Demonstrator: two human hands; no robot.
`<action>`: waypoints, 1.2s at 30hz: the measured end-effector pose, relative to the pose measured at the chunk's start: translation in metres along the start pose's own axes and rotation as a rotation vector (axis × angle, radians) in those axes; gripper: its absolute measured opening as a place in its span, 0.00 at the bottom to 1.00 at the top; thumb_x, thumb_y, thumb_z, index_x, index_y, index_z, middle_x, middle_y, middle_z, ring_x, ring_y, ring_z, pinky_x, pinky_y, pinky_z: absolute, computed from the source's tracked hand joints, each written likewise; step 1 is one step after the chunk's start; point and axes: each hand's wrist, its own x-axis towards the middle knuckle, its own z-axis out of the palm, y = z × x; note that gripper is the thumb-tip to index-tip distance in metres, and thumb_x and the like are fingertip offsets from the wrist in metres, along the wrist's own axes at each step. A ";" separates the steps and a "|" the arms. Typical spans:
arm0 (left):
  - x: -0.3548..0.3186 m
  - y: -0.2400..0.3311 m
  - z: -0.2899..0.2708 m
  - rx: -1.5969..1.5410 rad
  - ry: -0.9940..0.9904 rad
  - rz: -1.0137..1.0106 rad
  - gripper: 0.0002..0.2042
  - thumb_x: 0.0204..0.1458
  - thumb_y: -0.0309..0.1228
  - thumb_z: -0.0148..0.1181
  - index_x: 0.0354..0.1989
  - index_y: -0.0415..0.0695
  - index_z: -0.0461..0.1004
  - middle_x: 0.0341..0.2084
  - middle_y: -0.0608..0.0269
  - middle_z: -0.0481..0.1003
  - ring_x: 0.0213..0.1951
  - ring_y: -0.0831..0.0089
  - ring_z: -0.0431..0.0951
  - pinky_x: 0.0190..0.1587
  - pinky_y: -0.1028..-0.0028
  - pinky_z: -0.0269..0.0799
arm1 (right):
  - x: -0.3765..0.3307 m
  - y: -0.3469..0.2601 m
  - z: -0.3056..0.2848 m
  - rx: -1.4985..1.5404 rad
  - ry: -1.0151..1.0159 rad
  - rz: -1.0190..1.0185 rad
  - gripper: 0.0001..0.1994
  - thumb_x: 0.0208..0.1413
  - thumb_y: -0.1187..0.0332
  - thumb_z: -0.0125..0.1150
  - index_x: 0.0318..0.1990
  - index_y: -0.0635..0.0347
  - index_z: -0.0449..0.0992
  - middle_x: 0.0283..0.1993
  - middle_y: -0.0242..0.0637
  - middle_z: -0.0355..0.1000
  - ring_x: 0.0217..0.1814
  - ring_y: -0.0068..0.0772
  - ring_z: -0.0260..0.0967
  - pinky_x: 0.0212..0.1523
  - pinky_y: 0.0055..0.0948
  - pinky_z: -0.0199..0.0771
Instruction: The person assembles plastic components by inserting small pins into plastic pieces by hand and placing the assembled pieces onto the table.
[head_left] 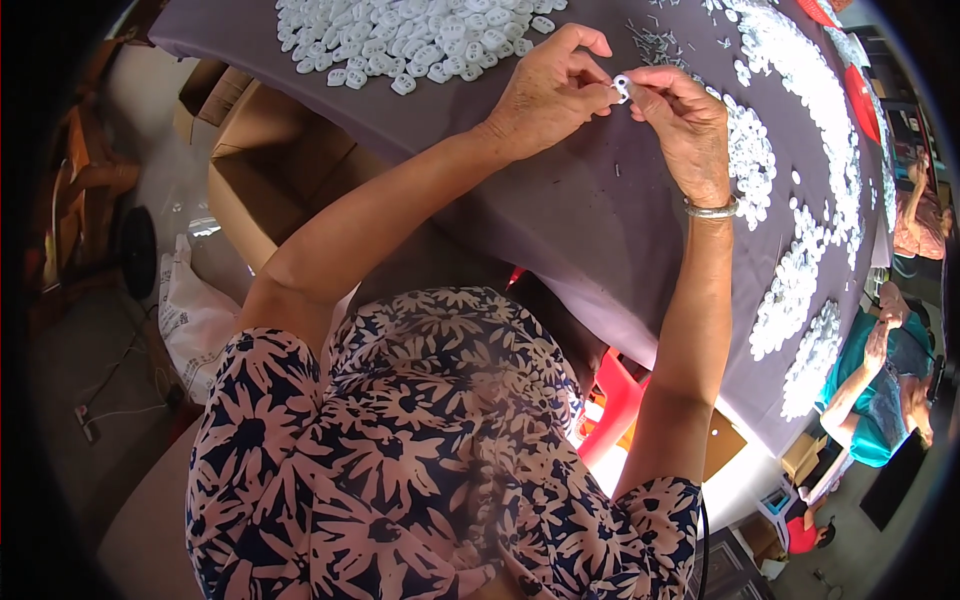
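Above the purple-grey tablecloth (590, 220), both my hands meet at a small white plastic piece (621, 88) with dark round holes. My left hand (555, 95) pinches it from the left between thumb and fingertips. From the other side my right hand (682, 120), with a silver bangle at the wrist, closes thumb and forefinger on the same piece. Left of my left hand lies a heap of white oval pieces with holes (420, 40). Small grey metal pins or screws (658, 45) are scattered just beyond my hands; their exact kind is too small to tell.
More small white pieces (790, 90) spread in piles along the table's right side. An open cardboard box (240, 170) stands below the left edge, near a white sack (190, 310). A red stool (615, 400) is under the table. Other people (875, 390) sit at the far right.
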 end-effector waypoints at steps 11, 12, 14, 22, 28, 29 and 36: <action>0.000 0.001 -0.002 -0.057 -0.014 -0.046 0.16 0.49 0.22 0.57 0.46 0.40 0.62 0.27 0.61 0.76 0.29 0.79 0.75 0.31 0.78 0.70 | -0.003 0.005 0.008 -0.157 0.014 -0.098 0.13 0.45 0.86 0.63 0.39 0.63 0.74 0.36 0.26 0.71 0.33 0.15 0.69 0.35 0.15 0.73; 0.000 0.001 -0.003 -0.086 -0.033 -0.049 0.15 0.51 0.23 0.57 0.47 0.42 0.63 0.28 0.64 0.75 0.30 0.81 0.73 0.31 0.80 0.68 | -0.004 0.000 0.010 -0.213 0.043 -0.130 0.13 0.45 0.84 0.64 0.39 0.62 0.75 0.35 0.25 0.72 0.32 0.14 0.68 0.34 0.15 0.73; -0.001 0.003 -0.004 -0.114 -0.053 -0.050 0.14 0.53 0.25 0.56 0.48 0.44 0.64 0.29 0.67 0.75 0.30 0.83 0.71 0.31 0.81 0.66 | -0.003 -0.002 0.012 -0.270 0.073 -0.163 0.13 0.44 0.83 0.65 0.39 0.61 0.75 0.34 0.24 0.73 0.30 0.14 0.68 0.32 0.15 0.72; 0.002 0.007 -0.004 -0.098 -0.023 -0.087 0.17 0.53 0.29 0.59 0.51 0.43 0.67 0.30 0.68 0.76 0.30 0.83 0.71 0.32 0.81 0.67 | -0.001 -0.007 0.018 -0.412 0.160 -0.326 0.14 0.41 0.81 0.64 0.38 0.61 0.75 0.34 0.30 0.74 0.28 0.18 0.70 0.31 0.18 0.73; 0.001 0.003 -0.004 -0.014 0.011 -0.064 0.17 0.53 0.26 0.60 0.50 0.41 0.66 0.30 0.66 0.77 0.32 0.82 0.74 0.33 0.81 0.70 | -0.002 -0.002 0.022 -0.488 0.126 -0.380 0.15 0.41 0.80 0.65 0.39 0.61 0.73 0.36 0.32 0.74 0.28 0.21 0.71 0.30 0.20 0.75; 0.002 0.002 -0.004 -0.015 0.009 -0.064 0.17 0.53 0.26 0.60 0.50 0.41 0.66 0.30 0.66 0.77 0.32 0.82 0.74 0.33 0.81 0.70 | -0.002 -0.001 0.023 -0.490 0.128 -0.378 0.15 0.41 0.80 0.65 0.39 0.61 0.73 0.36 0.32 0.74 0.28 0.21 0.71 0.30 0.20 0.75; 0.001 -0.003 -0.003 -0.080 -0.018 -0.048 0.16 0.52 0.24 0.60 0.49 0.39 0.66 0.29 0.64 0.76 0.30 0.82 0.75 0.34 0.80 0.71 | -0.004 -0.003 0.015 -0.670 0.088 -0.398 0.17 0.40 0.70 0.71 0.38 0.61 0.73 0.35 0.34 0.72 0.24 0.29 0.70 0.24 0.26 0.70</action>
